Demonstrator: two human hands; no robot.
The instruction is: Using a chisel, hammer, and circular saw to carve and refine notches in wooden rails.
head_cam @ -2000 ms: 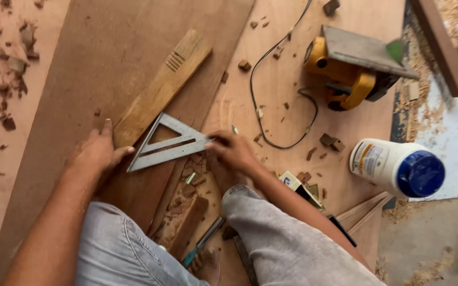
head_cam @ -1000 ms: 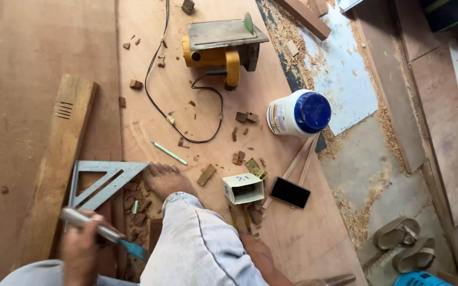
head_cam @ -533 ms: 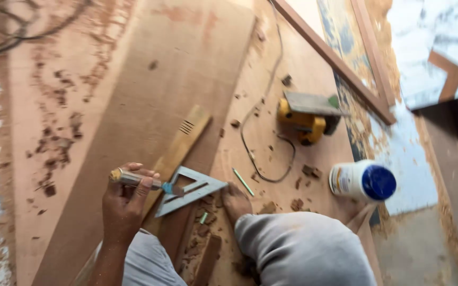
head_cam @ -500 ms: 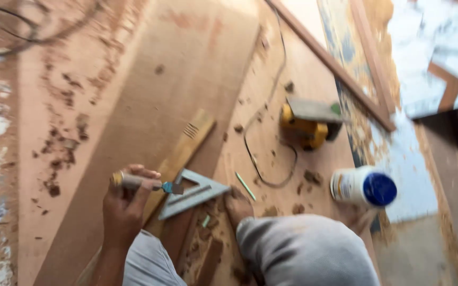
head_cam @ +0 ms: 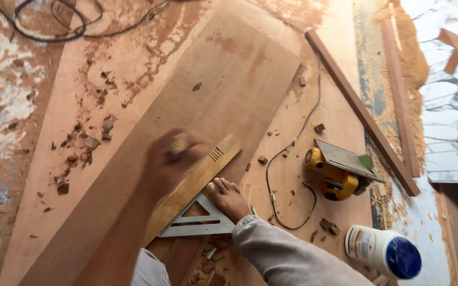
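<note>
Metal and grey, the triangular speed square lies flat on the large plywood sheet, one edge against the wooden ruler that runs diagonally across it. The square looks light, stiff and thin — likely to slide on smooth ply unless pressed down, and best taken by its open centre or thick fence edge. A bare foot rests on its upper corner, pinning it. The left hand, blurred, is over the ruler, fingers curled about something small and pale, perhaps a pencil — I cannot tell for sure. The right hand is not visible. Further out lie wood chips, a yellow circular saw with its cord, and a white glue bottle with a blue cap.
</note>
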